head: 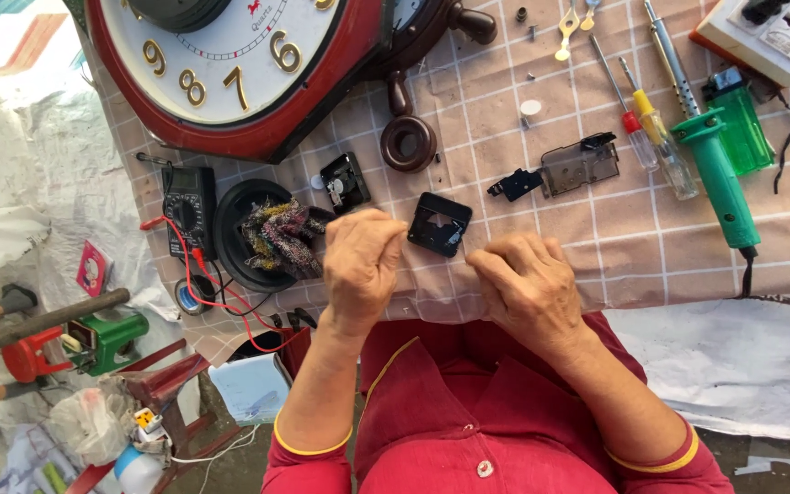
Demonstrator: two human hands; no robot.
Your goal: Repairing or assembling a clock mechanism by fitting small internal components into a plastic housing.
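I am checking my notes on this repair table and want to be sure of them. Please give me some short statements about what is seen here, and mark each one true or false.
1. The large round wall clock with red rim and gold numerals lies at the far left of the checked tablecloth. True.
2. The green-handled soldering iron lies beside the left hand. False: it lies far to the right, past the right hand.
3. A small square black plastic cover lies on the cloth between the two hands. True.
4. The black multimeter with red wires lies to the right of the screwdrivers. False: it is at the left, below the clock.
5. Both hands are spread flat and open. False: the fingers are curled.
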